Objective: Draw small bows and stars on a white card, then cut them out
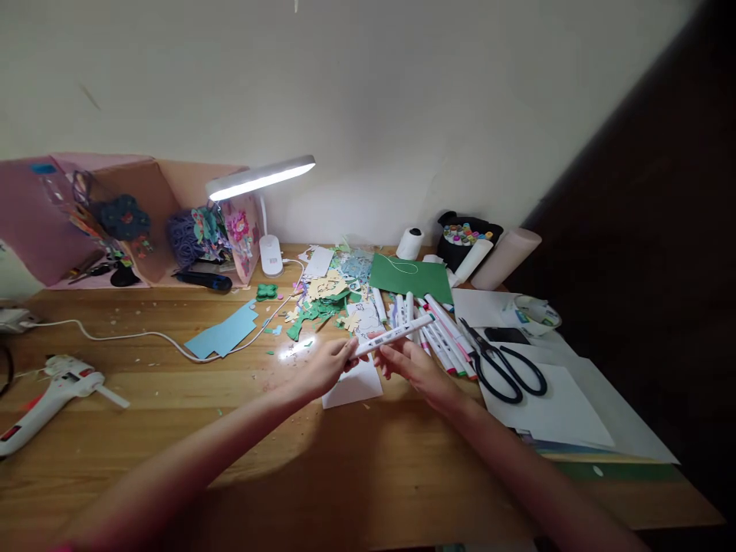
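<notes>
Both the left hand [329, 366] and the right hand [415, 366] pinch a long white plastic marker pen [392, 336] just above the small white paper card [353, 383], so a slipped grip would likely streak ink on that card.

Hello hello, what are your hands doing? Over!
Both hands, left and right, gripping one white marker above a paper piece. More markers and scissors close right. Over.

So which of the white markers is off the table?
The marker held between left hand and right hand; the other markers lie in a pile on the desk.
</notes>
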### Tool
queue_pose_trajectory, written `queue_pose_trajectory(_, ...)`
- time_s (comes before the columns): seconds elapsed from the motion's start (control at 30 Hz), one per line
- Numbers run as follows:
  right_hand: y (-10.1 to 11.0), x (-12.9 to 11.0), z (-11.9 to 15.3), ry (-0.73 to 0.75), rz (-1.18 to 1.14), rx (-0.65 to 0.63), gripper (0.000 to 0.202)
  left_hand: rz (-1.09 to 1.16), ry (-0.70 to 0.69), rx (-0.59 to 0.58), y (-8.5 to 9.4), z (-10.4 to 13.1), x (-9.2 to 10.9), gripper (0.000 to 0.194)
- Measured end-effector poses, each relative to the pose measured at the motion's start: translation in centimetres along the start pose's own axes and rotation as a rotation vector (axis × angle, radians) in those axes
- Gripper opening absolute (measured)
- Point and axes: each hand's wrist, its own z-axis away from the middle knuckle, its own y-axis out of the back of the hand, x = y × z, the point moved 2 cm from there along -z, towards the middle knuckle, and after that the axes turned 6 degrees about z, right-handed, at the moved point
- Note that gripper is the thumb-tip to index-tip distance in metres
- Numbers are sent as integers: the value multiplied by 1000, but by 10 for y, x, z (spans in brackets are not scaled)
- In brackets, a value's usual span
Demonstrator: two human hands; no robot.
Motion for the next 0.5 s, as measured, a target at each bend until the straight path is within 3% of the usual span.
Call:
queue_pose_trajectory(0.1, -8, -1, 1, -33, -87, 50, 36, -133, -109, -64, -2, 17, 4, 46)
queue_pose_trajectory(0.17, -10, -2, 5, -94, -58, 16, 29, -227, -177, -38, 2, 29, 7, 36)
queue_pose_trajectory(0.23, -14, -4, 11, -189, 32, -109, 26, -408, -326, 67, 9, 40, 11, 26)
queue_pose_trajectory(0.27, -17, -5, 16, -231, 76, -199, 27, -605, -468, 105, 11, 45, 13, 28)
queue_pose_trajectory(0.37, -24, -8, 31, -285, 99, -501, 31, -1114, -800, 89, 13, 58, 9, 26)
queue_pose_trajectory(0.43, -25, -10, 38, -290, 24, -613, 34, -1224, -810, 62, 13, 66, 0, 17)
queue_pose_trajectory(0.5, -25, -10, 41, -296, -51, -635, 35, -1200, -688, 90, 10, 73, -9, 20)
